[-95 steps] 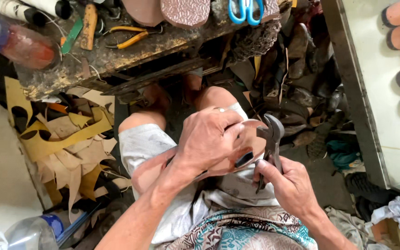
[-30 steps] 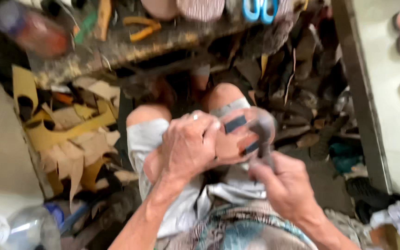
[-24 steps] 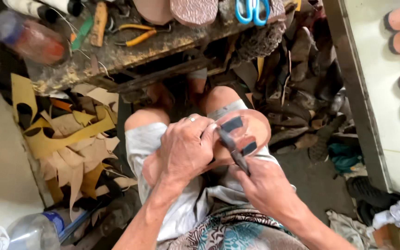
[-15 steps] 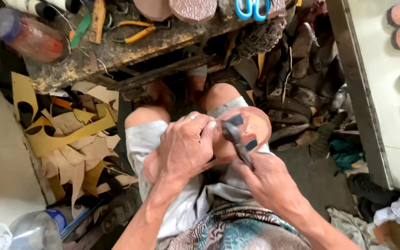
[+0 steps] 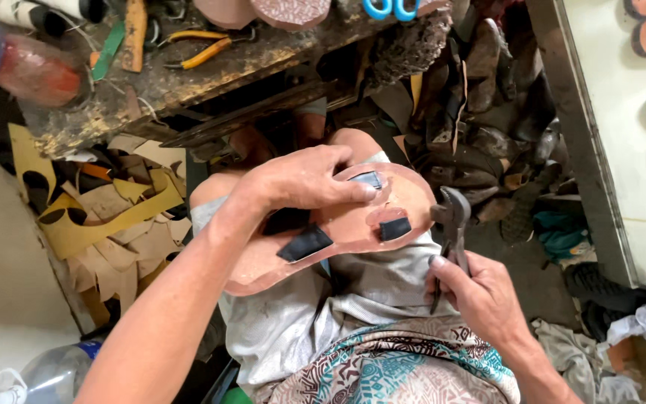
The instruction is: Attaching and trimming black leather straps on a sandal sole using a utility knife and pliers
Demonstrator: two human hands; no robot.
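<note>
A tan sandal sole (image 5: 338,236) lies face up across my lap, with dark strap ends (image 5: 304,243) folded flat onto it. My left hand (image 5: 304,179) presses down on the sole's far end, fingertips on one dark strap tab (image 5: 368,179). My right hand (image 5: 480,295) holds dark metal pincers (image 5: 454,224) upright just off the sole's right edge, jaws clear of the leather.
A worn wooden bench (image 5: 211,75) stands ahead with yellow-handled pliers (image 5: 203,49), blue scissors (image 5: 386,7), shoe soles and a plastic bottle (image 5: 28,67). Cut leather scraps (image 5: 99,217) pile at left. Old shoes (image 5: 487,112) heap at right beside a pale shelf (image 5: 622,142).
My right hand has pulled the pincers off the sole and out to its right side. My left hand has stayed pressed on the sole, which now shows more of its surface.
</note>
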